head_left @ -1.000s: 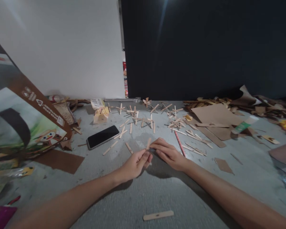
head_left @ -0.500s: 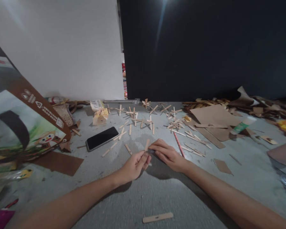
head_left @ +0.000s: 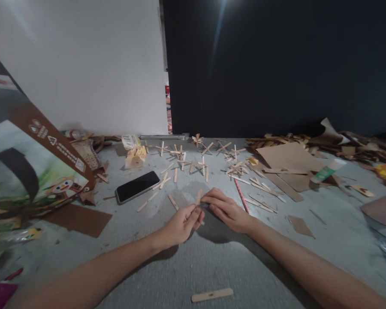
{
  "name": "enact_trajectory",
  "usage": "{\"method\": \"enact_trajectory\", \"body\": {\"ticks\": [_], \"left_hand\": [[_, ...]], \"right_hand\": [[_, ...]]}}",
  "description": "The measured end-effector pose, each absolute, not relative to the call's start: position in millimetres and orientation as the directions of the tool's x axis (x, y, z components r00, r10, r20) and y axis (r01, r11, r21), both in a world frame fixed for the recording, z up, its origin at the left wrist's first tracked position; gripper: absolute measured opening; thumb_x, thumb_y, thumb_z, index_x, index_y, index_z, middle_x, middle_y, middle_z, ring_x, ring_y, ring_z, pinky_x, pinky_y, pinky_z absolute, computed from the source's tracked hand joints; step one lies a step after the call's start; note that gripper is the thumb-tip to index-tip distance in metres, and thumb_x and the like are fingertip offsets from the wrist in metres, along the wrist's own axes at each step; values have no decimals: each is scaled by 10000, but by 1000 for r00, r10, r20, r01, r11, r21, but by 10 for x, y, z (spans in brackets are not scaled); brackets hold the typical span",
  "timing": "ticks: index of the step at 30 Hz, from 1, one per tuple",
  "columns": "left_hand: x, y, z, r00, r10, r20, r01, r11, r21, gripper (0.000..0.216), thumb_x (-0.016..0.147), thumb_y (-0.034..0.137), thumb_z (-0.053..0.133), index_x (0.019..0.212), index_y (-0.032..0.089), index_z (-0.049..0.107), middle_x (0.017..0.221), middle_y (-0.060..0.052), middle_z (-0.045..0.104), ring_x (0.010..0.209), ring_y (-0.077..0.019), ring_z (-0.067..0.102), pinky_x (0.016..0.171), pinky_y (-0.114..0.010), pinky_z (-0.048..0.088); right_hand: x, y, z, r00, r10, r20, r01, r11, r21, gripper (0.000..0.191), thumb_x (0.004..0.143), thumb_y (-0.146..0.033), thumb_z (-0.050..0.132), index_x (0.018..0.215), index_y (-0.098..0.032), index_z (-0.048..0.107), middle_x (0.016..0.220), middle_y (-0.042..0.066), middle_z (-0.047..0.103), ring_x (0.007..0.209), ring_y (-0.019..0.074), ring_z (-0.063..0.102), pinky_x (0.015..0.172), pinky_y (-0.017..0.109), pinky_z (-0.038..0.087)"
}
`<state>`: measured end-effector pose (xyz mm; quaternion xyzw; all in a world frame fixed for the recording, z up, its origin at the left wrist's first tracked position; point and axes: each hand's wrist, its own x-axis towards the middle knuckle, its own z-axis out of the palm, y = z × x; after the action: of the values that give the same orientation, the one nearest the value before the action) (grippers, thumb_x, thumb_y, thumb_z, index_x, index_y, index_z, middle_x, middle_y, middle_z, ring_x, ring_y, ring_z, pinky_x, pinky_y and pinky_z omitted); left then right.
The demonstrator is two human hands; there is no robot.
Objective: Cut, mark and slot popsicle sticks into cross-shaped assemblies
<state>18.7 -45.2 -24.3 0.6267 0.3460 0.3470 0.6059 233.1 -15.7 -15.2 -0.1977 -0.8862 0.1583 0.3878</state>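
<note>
My left hand (head_left: 182, 224) is pinched shut on a short wooden craft stick (head_left: 198, 197) that points away from me over the grey floor. My right hand (head_left: 225, 210) lies beside it with its fingers curled, the fingertips pressed against the same stick where the two hands meet. A small dark object shows between the fingertips; I cannot make it out. A loose stick (head_left: 173, 201) lies just left of my left hand, and a red pencil (head_left: 241, 195) lies just right of my right hand.
Several glued stick crosses (head_left: 203, 163) and loose sticks are scattered ahead. A black phone (head_left: 137, 186) lies left of centre. A printed carton (head_left: 25, 163) leans at the left. Brown cardboard sheets (head_left: 289, 159) and a green-white glue tube (head_left: 328, 170) lie right. One stick (head_left: 211, 295) lies near me.
</note>
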Motion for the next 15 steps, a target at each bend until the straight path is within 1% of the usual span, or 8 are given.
{"method": "enact_trajectory", "body": {"ticks": [3,7,11,15], "left_hand": [[184,-452,-239,539,842,26,14,-40,999,655,901,835,479,766,195,482,672,46,427,595,-101,367,574,-254,299],[186,-463,-191,508,860,36,-19,-30,999,652,890,837,498,748,202,462,661,56,409,580,-95,343,573,-255,298],[184,-478,-160,529,849,19,7,-27,1000,649,893,836,494,745,204,457,660,53,418,586,-99,358,578,-257,303],[176,-488,-155,538,842,43,10,-57,998,636,925,812,463,744,202,464,649,55,410,584,-101,365,574,-257,291]], "right_hand": [[2325,-166,-152,-621,482,618,225,865,-448,309,1118,-226,386,1360,-229,578,1144,122,652,1058,236,609,922,410,545],[2334,-160,-147,-621,508,597,248,850,-466,305,1120,-249,390,1347,-227,594,1130,120,655,1053,235,616,923,404,554],[2328,-178,-135,-621,499,604,243,855,-458,309,1119,-238,381,1346,-227,592,1133,120,650,1051,233,610,932,406,552],[2320,-193,-125,-628,504,593,241,851,-468,320,1124,-249,371,1363,-236,583,1141,116,651,1063,232,618,939,403,554]]}}
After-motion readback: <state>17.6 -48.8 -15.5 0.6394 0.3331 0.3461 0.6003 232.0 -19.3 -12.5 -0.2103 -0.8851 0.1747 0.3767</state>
